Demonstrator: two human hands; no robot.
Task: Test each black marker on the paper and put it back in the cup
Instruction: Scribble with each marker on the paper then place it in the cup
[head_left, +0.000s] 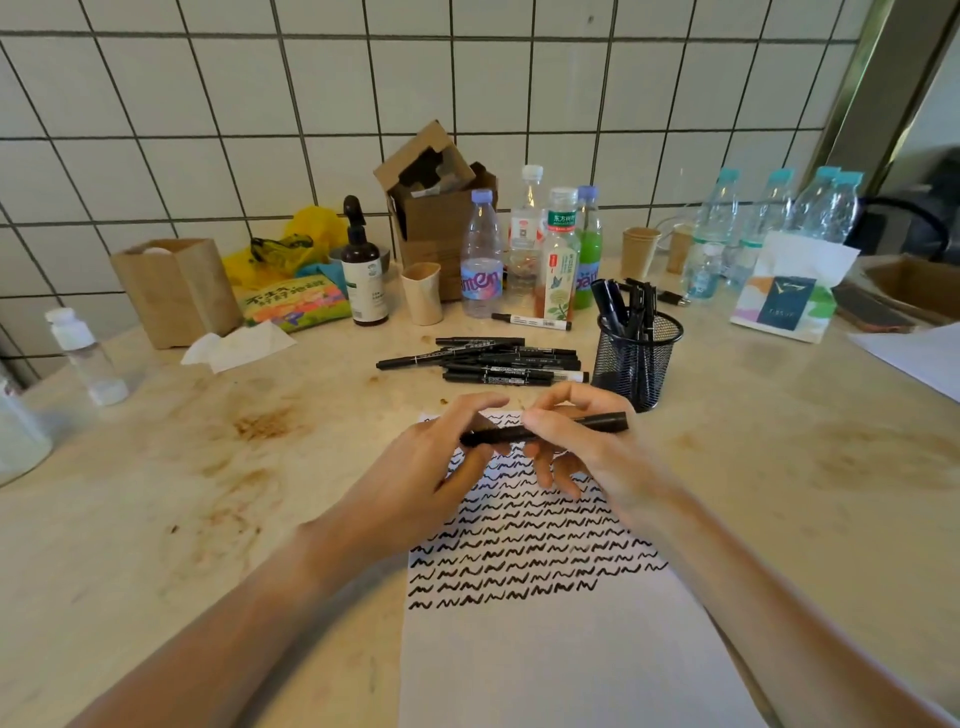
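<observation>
A black marker (602, 422) lies level between my two hands, above the top of the white paper (561, 660). My left hand (436, 467) grips its left end and my right hand (582, 447) pinches its middle. Rows of black squiggles cover the upper half of the sheet. Behind my right hand stands a black mesh cup (636, 361) with several markers upright in it. A pile of several black markers (493, 361) lies on the counter to the left of the cup. Whether the held marker is capped I cannot tell.
Bottles (482, 254), paper cups (422, 293), a brown pump bottle (365, 270), a cardboard box (436, 208) and a paper bag (176, 291) crowd the back by the tiled wall. One white marker (535, 321) lies behind the pile. A crumpled tissue (239, 345) lies at left.
</observation>
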